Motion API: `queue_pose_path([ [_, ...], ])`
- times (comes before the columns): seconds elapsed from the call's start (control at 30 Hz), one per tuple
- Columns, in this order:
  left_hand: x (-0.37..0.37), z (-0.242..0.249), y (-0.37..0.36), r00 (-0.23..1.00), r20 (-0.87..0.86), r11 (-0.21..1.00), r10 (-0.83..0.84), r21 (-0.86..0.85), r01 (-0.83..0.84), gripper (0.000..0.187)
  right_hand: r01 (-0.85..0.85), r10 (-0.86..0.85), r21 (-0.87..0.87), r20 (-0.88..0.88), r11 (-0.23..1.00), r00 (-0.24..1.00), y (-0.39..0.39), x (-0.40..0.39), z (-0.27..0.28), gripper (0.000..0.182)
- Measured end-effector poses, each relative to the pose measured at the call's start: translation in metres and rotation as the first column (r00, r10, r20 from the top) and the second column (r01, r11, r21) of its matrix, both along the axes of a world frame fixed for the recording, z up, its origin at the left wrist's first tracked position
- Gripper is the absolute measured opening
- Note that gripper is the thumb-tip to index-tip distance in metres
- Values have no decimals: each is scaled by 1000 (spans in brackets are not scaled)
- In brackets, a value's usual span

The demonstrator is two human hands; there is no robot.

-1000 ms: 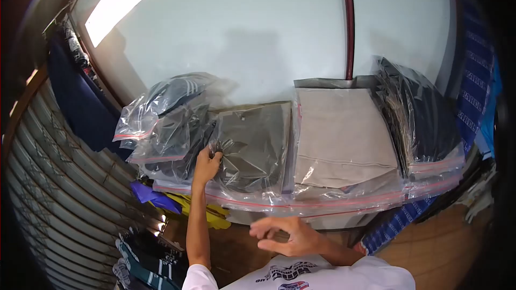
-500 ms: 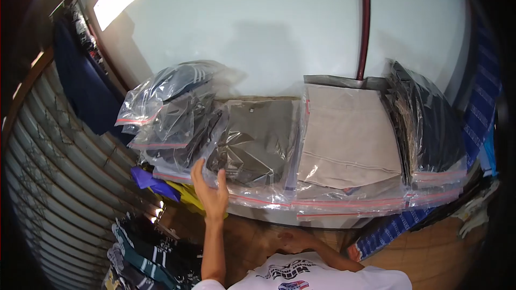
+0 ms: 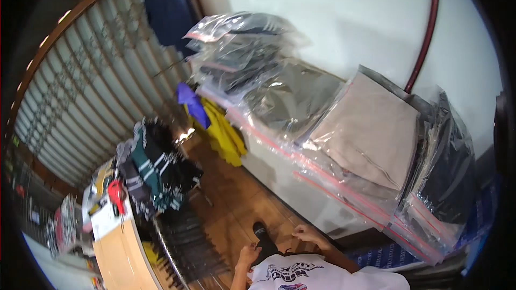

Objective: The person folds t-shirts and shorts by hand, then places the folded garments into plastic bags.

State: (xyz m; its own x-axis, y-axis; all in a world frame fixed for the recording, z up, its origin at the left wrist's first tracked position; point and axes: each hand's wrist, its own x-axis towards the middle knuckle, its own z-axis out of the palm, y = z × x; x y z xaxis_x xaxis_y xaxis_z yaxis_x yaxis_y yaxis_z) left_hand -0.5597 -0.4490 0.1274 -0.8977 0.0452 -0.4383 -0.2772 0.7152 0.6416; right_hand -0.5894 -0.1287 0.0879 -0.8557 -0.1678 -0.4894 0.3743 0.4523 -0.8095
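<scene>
My left hand (image 3: 249, 254) is low in front of my white T-shirt (image 3: 293, 274), fingers loosely bent and slightly apart, holding nothing I can see. To its right, my right hand (image 3: 310, 234) is also held near my waist, its fingers bent with small gaps and nothing visible in them. Neither touches the bagged clothes. Closest to the hands on the shelf is a beige folded garment in a clear zip bag (image 3: 371, 134). Left of it lies a dark olive garment in a clear bag (image 3: 295, 96). Further left is a stack of bagged dark garments (image 3: 236, 56).
Bagged dark clothes (image 3: 446, 161) stand at the shelf's right end. Yellow cloth (image 3: 223, 137) and purple cloth (image 3: 192, 106) hang at its left end. Hanging clothes (image 3: 156, 166) fill a rack at left, beside a wooden-topped counter (image 3: 121, 258) with a red object (image 3: 116, 196). My foot (image 3: 260, 231) is on brown flooring.
My left hand has dropped from beside the bagged stack to my waist. My right hand remains low. The view has turned left, bringing the counter and more of the rack into sight.
</scene>
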Motion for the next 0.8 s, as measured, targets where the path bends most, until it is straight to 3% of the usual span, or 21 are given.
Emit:
queue_pose_path([
  [0.03,22,-4,1,999,9,999,38,1,-38,49,-38,38,1,9,999,999,2,10,-3,33],
  [0.1,58,-8,8,989,31,986,144,80,-146,52,110,-70,-124,293,986,954,10,25,-7,31],
  [0.17,83,-13,14,983,37,977,181,106,-184,52,115,-65,-123,350,986,935,18,49,-31,28],
  [0.23,98,-11,20,974,22,965,225,132,-226,52,508,-342,-145,582,849,738,28,76,-80,26],
  [0.3,112,-4,25,978,24,975,207,76,-208,51,576,-423,-55,623,815,658,47,114,-158,27],
  [0.33,120,-1,25,976,64,969,207,121,-213,54,548,-400,-57,621,835,674,55,127,-166,27],
  [0.37,130,-2,25,970,60,963,236,121,-242,54,217,-189,5,510,976,839,64,139,-172,26],
  [0.4,140,-10,25,968,54,961,243,120,-248,54,-130,74,109,410,986,909,71,149,-171,25],
  [0.43,150,-17,23,967,48,960,250,119,-254,54,-442,353,240,335,864,873,76,160,-171,24],
  [0.47,162,-28,20,960,45,953,277,119,-280,54,-675,608,383,296,630,736,74,168,-156,24],
  [0.5,177,-38,17,946,56,933,319,157,-324,52,-694,631,383,295,610,717,71,178,-141,24],
  [0.53,196,-51,14,929,68,909,363,195,-369,49,-490,378,307,357,816,854,62,186,-107,23],
  [0.57,219,-60,10,915,68,895,397,195,-402,49,-227,99,253,436,940,894,50,193,-79,22],
  [0.6,244,-71,4,855,173,812,489,268,-519,46,-264,134,254,436,930,890,84,204,-153,22],
  [0.63,271,-83,-1,778,278,705,563,330,-628,43,-352,212,162,550,922,808,104,202,-231,23],
  [0.67,302,-102,-5,644,385,572,661,296,-765,39,-429,288,64,650,901,703,99,192,-264,24],
  [0.7,337,-120,-8,483,485,417,729,245,-875,35,-475,325,66,648,877,689,86,199,-267,24],
  [0.77,420,-144,-15,211,587,72,782,250,-965,28,-1,-67,111,613,994,787,40,222,-212,23],
  [0.8,458,-144,-16,158,589,9,793,247,-969,28,-66,-18,112,616,991,788,30,222,-203,23],
])
